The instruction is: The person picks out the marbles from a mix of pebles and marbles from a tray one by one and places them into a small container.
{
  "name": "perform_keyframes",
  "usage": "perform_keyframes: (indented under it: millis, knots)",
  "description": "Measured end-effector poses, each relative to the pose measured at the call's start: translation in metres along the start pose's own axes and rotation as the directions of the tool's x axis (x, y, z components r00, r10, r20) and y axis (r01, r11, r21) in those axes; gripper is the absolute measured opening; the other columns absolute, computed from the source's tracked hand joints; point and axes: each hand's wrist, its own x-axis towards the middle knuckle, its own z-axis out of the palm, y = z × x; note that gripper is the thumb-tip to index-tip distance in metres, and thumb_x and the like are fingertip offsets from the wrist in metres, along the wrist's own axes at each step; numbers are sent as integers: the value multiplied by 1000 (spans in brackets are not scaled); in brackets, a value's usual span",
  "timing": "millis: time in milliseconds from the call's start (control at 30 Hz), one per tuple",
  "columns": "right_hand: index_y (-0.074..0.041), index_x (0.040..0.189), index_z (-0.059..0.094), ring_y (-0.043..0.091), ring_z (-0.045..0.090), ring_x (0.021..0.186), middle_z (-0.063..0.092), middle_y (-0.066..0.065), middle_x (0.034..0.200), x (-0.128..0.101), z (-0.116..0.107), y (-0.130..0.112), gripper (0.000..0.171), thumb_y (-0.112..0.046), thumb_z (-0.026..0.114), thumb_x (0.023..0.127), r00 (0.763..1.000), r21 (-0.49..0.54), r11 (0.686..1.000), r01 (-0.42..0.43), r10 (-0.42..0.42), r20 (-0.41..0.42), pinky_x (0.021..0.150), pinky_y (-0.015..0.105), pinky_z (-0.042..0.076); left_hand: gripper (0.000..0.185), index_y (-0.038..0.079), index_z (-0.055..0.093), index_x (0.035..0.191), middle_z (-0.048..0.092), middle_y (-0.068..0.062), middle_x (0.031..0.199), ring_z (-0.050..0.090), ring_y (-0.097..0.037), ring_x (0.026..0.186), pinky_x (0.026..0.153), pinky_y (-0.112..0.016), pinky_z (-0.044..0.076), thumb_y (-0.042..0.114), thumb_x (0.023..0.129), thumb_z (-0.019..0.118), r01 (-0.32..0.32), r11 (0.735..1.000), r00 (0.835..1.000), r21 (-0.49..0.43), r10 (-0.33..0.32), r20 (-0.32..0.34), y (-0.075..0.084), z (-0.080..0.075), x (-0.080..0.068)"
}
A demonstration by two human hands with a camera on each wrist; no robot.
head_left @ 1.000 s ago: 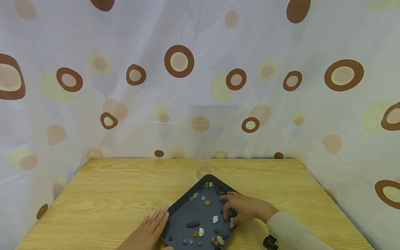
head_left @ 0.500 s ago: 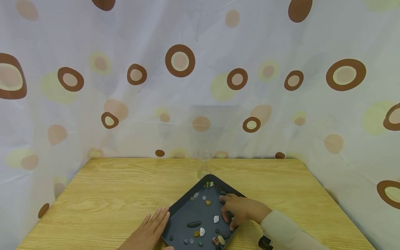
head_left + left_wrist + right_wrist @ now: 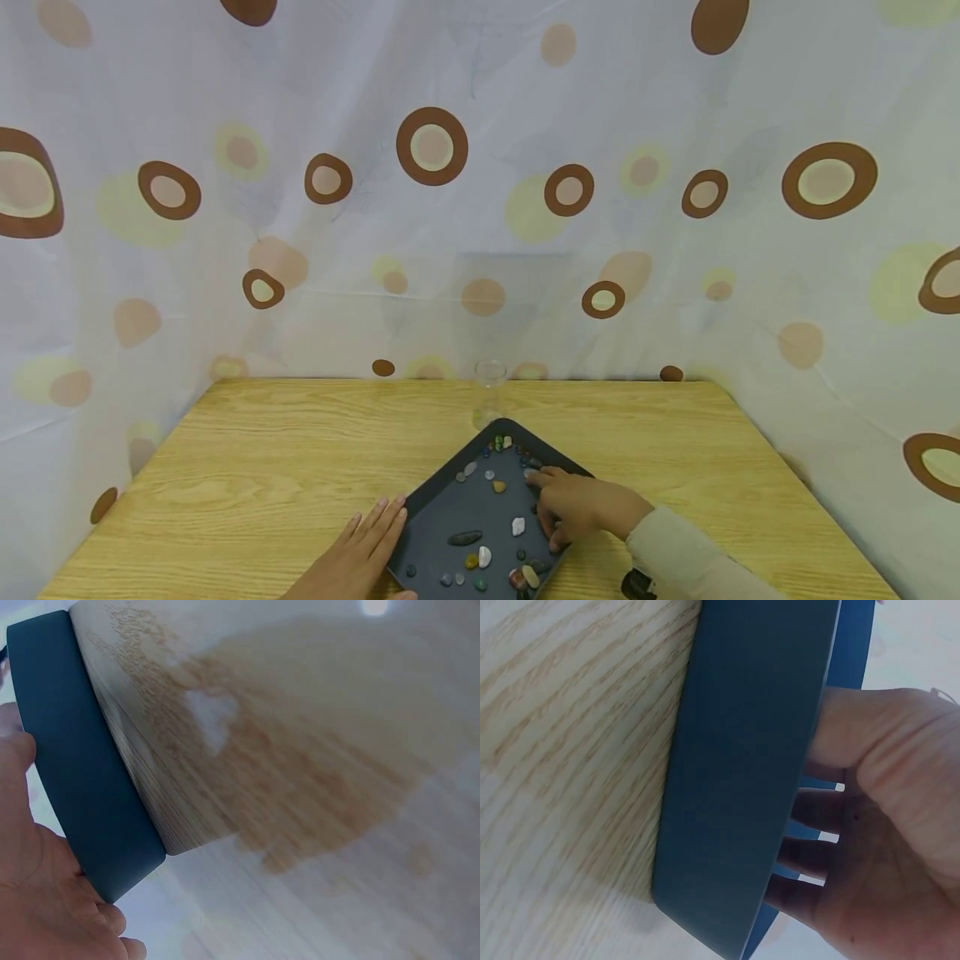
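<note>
A dark, shallow tray (image 3: 450, 508) sits cornerwise on the wooden table, with several small polished stones scattered in it. My left hand (image 3: 356, 550) rests against its left corner, fingers straight along the wall; the left wrist view shows the thumb (image 3: 16, 750) touching the tray's side. Over the right wall, my right hand (image 3: 581, 504) reaches in with fingers bent downward, the index fingertip right by a pale stone. The tray wall (image 3: 742, 772) hides the right fingertips in the right wrist view, and I cannot tell whether they pinch a stone.
A clear stemmed glass (image 3: 491, 387) stands just behind the tray's far corner. A white stone (image 3: 518, 526), a long dark stone (image 3: 465, 538) and an amber stone (image 3: 498, 487) lie inside the tray. The patterned curtain (image 3: 480, 208) hangs behind the table (image 3: 285, 450).
The right hand has shifted slightly over the tray's right side, and its thumb and fingers have drawn closer together. The left hand and the tray stay in place.
</note>
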Motion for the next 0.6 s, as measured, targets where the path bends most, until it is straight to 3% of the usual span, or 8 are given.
perform_keyframes:
  millis: [300, 467, 600]
  knots:
    - [-24, 68, 65, 40, 26, 141, 42, 13, 148, -1, -2, 8, 18, -23, 76, 82, 993, 129, 985, 114, -110, -37, 109, 50, 35, 84, -2, 38, 145, 34, -17, 152, 36, -38, 135, 97, -55, 44, 63, 93, 45, 24, 997, 998, -69, -20, 58, -2, -3, 0]
    - [-26, 77, 66, 43, 25, 141, 42, 15, 147, 0, -13, 10, 11, -23, 72, 85, 970, 198, 952, 232, -210, -123, 111, 52, 32, 85, -2, 38, 145, 34, -17, 152, 36, -38, 135, 97, -55, 44, 64, 92, 45, 22, 997, 999, -72, -19, 50, -1, -3, 0]
    - [-26, 80, 65, 38, 30, 139, 42, 14, 146, 1, -27, 10, 10, -22, 69, 88, 950, 197, 936, 290, -257, -176, 109, 51, 34, 85, -2, 39, 144, 35, -17, 152, 36, -38, 135, 97, -54, 44, 64, 92, 46, 19, 998, 999, -67, -17, 39, 0, -2, 0]
